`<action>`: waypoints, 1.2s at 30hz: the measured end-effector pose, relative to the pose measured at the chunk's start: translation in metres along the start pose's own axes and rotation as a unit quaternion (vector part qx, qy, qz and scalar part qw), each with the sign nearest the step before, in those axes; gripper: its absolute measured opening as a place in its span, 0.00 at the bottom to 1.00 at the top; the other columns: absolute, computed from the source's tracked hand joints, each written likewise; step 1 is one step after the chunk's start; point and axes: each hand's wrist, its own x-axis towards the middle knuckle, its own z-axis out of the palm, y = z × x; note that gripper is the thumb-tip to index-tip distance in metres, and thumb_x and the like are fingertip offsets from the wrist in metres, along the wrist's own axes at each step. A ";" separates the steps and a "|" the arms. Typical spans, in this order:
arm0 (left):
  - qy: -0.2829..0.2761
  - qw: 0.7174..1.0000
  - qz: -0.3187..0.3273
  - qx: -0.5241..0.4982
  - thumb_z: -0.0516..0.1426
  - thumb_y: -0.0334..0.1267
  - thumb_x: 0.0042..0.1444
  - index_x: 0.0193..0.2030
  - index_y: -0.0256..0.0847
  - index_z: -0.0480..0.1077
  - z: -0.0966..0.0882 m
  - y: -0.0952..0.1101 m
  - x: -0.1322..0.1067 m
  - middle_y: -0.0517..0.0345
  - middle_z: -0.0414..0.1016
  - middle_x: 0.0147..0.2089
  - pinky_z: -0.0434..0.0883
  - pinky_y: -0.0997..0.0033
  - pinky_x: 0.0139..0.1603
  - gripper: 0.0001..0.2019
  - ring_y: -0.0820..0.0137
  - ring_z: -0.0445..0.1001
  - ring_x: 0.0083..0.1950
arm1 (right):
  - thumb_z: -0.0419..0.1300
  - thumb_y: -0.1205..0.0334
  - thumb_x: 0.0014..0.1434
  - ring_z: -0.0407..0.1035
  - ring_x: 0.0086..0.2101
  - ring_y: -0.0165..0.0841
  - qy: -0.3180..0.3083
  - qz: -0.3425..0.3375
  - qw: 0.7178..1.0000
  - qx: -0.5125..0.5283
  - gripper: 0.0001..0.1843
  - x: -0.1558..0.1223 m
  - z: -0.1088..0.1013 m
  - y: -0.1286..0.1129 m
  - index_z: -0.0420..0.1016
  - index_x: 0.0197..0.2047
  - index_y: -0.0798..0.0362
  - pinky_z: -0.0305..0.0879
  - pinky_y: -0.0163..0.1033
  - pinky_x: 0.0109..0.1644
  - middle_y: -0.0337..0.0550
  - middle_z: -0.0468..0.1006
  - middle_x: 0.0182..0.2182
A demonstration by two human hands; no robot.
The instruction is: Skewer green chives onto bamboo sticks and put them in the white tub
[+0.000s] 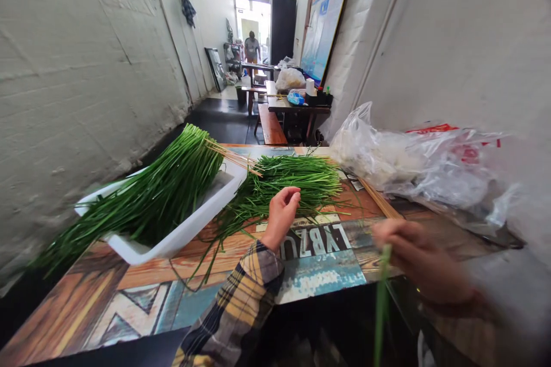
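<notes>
My left hand (282,215), in a plaid sleeve, reaches over the loose pile of green chives (293,183) on the patterned table (142,292); its fingers are curled and pinched at the pile's near edge. My right hand (424,266) is blurred at the table's near right edge, closed around a few green chive stalks (381,304) that hang down below it. A white tray (185,229) at the left holds a large bundle of chives (150,195) threaded on thin wooden skewers (235,157).
Clear plastic bags (413,163) lie against the right wall, with a bamboo skewer bundle (379,198) beside them. A rough wall runs along the left. Further tables and benches (279,106) stand down the corridor, where a person (252,49) stands far off.
</notes>
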 end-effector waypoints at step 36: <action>-0.147 0.953 0.085 0.252 0.57 0.35 0.50 0.26 0.36 0.69 -0.055 0.067 0.002 0.62 0.68 0.25 0.60 0.78 0.28 0.05 0.77 0.63 0.28 | 0.55 0.53 0.57 0.69 0.23 0.29 -0.083 0.149 0.932 0.319 0.12 0.034 0.086 0.047 0.63 0.41 0.50 0.62 0.31 0.24 0.35 0.73 0.26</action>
